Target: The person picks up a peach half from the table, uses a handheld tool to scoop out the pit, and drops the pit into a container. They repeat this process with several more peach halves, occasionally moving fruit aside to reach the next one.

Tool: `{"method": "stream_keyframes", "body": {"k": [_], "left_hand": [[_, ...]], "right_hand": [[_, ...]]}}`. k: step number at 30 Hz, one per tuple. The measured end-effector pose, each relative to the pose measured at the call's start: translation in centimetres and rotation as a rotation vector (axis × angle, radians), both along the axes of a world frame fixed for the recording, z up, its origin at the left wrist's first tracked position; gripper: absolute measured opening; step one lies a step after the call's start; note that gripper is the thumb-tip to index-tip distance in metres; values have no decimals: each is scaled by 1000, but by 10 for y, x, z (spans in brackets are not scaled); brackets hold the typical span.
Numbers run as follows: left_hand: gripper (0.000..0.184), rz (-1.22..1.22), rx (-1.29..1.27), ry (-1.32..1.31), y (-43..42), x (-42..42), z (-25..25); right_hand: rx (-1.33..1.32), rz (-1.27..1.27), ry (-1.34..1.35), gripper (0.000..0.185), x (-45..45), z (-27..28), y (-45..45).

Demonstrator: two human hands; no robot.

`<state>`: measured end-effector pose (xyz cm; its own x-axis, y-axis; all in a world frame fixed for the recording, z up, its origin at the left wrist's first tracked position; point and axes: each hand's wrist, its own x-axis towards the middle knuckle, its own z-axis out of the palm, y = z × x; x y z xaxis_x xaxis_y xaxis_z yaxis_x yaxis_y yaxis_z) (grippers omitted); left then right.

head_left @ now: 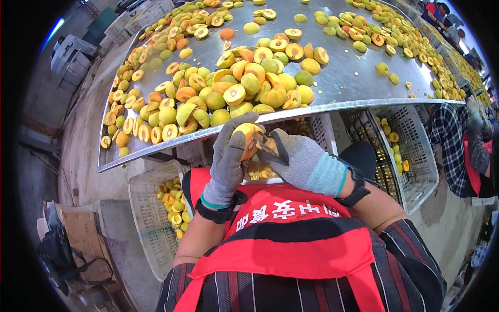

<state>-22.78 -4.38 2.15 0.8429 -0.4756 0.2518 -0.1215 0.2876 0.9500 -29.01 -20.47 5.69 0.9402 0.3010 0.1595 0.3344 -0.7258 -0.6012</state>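
Orange-yellow fruit (251,139) was up near frame centre, by the tabletop's (338,78) near edge; whole or half, couldn't tell. Left hand (224,158) had its gloved fingers curled round it, pinching it firmly. Right hand (305,158), at 4 o'clock of the fruit, had fingers closed on a dark tool (270,147), its tip at the fruit; exact contact hidden. Step in hand looked like working the tool into the flesh; next move probably called for a steady left grip and a controlled push or twist, clear of the left fingers. Fruit pile (234,86) sat at 12 o'clock, mostly cut halves; left crate (136,208) at 8, right crate (422,169) at 3, both holding fruit pieces.
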Motion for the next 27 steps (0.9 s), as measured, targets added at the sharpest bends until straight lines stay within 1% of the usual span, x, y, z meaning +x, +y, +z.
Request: {"method": "stream_keyframes", "body": {"k": [1, 3, 4, 6, 7, 8, 9, 11, 12, 13, 15, 16, 18, 19, 21, 22, 23, 24, 25, 26, 27], "left_hand": [[56, 23, 60, -77, 0, 0, -1], [56, 43, 32, -48, -4, -5, -2], [55, 62, 3, -22, -6, -7, -1], [52, 57, -6, 16, -7, -8, 3], [49, 52, -17, 53, -8, -9, 6], [45, 110, 25, 14, -10, -9, 10], [45, 108, 27, 16, -10, -8, 12], [46, 149, 227, -118, -9, -6, 13], [47, 138, 152, -29, -11, -5, 11], [47, 138, 153, -30, -11, -4, 14], [45, 18, 237, -21, -5, -1, 24], [45, 19, 240, -15, -2, 2, 25], [42, -155, 397, -245, 0, 16, 29], [42, -156, 398, -244, 0, 18, 29], [28, -212, 378, -190, -1, 20, 26], [25, -212, 292, 42, -3, 19, 25], [25, -213, 291, 41, -6, 19, 24], [25, -148, 232, 82, -10, 17, 23], [24, -83, 175, 123, -12, 15, 21], [24, -121, 151, 213, -14, 16, 21], [24, -119, 150, 213, -13, 23, 19]], "right_hand": [[0, -1, 3, 28, 0, -4, 2], [119, -26, 43, 29, 1, -17, 7], [121, -27, 46, 29, 3, -23, 8], [8, 139, -152, 29, 9, -32, 10], [12, 136, -146, 29, 7, -32, 12], [99, 59, -10, 32, 5, -29, 13], [184, -18, 123, 35, 4, -27, 14], [154, 1, 112, 35, 5, -39, 18], [120, 24, 93, 36, 7, -43, 18], [121, 24, 93, 36, 8, -39, 16], [267, 274, 99, 35, 10, -29, 10], [271, 274, 103, 35, 9, -34, 12], [397, 197, 69, 29, 8, -46, 16], [399, 196, 70, 29, 8, -46, 16], [11, 176, 152, 19, 7, -45, 13], [12, 174, 152, 19, 8, -29, 13], [242, 74, 521, 24, 10, -2, 14], [472, -31, 889, 29, 10, 12, 16], [470, -30, 891, 29, 10, -2, 15], [367, 84, 558, 30, 13, -29, 12], [261, 192, 225, 30, 15, -52, 11]]}}
